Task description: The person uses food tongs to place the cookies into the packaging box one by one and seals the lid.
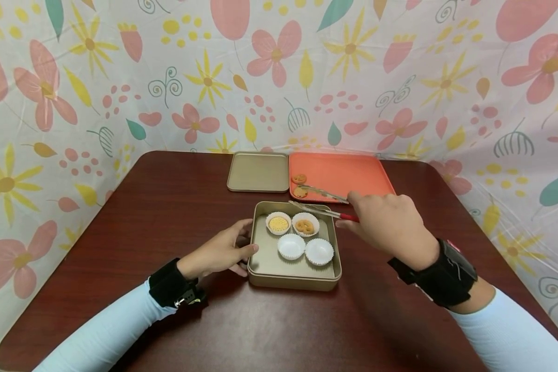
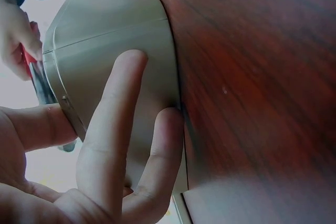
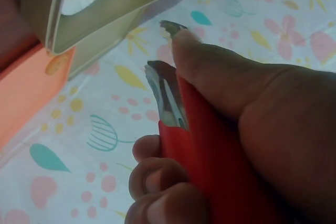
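Note:
My left hand (image 1: 224, 249) holds the left side of a square gold tin (image 1: 294, 283), thumb over the rim and fingers against the outer wall (image 2: 105, 40). Inside stand several white paper cups: one has a round yellow cookie (image 1: 278, 223), another a pretzel-shaped cookie (image 1: 305, 226); the front paper cups (image 1: 319, 251) are bare inside. Red-handled metal tongs (image 1: 312, 208) are gripped in my right hand (image 1: 390, 227). Their arms are spread, the tips reaching over the near left corner of the orange tray on either side of a round chip cookie (image 1: 300, 192).
Behind the tin lies the orange tray (image 1: 344, 173), with a pretzel-shaped cookie (image 1: 299, 179) beyond the chip cookie. To its left is a flat gold lid (image 1: 259, 172). A flower-printed sheet (image 1: 274, 103) hangs behind the dark wooden table (image 1: 186, 206).

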A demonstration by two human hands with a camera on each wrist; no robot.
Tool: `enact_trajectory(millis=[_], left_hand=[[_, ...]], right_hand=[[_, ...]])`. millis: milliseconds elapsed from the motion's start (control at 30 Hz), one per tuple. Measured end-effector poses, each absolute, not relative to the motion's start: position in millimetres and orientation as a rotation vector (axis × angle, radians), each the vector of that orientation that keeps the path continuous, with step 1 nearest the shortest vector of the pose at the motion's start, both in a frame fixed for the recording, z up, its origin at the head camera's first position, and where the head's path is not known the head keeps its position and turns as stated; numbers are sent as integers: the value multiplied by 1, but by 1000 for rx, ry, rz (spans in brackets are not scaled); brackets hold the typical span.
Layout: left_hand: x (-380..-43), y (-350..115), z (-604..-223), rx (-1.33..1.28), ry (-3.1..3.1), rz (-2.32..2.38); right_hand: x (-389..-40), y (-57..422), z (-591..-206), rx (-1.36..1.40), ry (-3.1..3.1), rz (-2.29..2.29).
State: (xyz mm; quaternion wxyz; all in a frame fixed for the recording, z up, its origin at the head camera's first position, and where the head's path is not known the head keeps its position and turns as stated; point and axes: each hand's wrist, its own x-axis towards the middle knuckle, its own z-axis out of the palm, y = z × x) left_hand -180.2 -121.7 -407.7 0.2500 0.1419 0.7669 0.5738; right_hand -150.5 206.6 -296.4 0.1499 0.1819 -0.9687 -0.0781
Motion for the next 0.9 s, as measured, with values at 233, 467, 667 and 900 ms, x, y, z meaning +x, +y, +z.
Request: enact_trajectory(millis=[233,467,667,900], left_hand=[[-180,-122,-407,387,2082,1569],[-180,-121,-407,385,2092,1561],[-181,-122,-408,386,2096,1559],[-181,-121,-408,386,2089,1570]], right_hand=[[-164,205,-293,482,-2837,-111],[-179,204,-291,431,-2870,-38],[-197,203,-293,367,-2950,-2],[-226,203,-298,282,-3048,75]])
